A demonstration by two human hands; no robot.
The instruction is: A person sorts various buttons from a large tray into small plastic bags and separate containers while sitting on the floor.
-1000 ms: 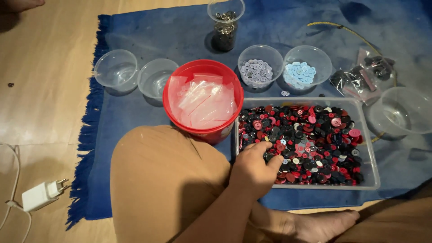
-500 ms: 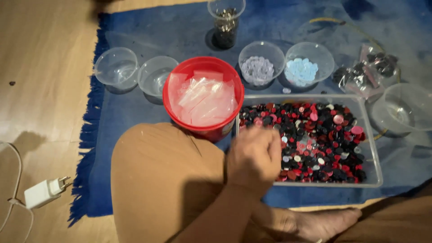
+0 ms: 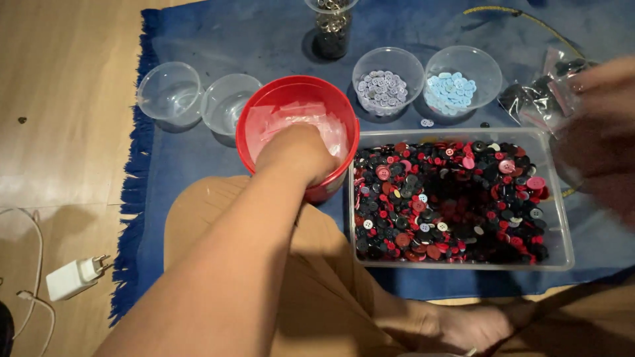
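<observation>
My left hand [image 3: 297, 155] reaches down into a red bowl [image 3: 264, 109] that holds small clear plastic bags. Its fingers point into the bowl and are hidden, so I cannot tell what they hold. Just right of the bowl lies a clear rectangular tray [image 3: 463, 266] full of red, black and pink buttons [image 3: 450, 198]. My right hand [image 3: 598, 132] is a blur at the frame's right edge, above the tray's far right corner. Its grip cannot be made out.
On the blue rug [image 3: 251, 39] stand two empty clear bowls [image 3: 169, 92], a bowl of grey buttons [image 3: 387, 82], a bowl of light blue buttons [image 3: 460, 82] and a jar [image 3: 331, 26]. Plastic bags [image 3: 536, 99] lie at right. A white charger [image 3: 73, 277] sits on the wooden floor.
My left hand lifted off the button tray and moved left into the red bowl. My right hand came into view at the right edge, over where a clear bowl stood.
</observation>
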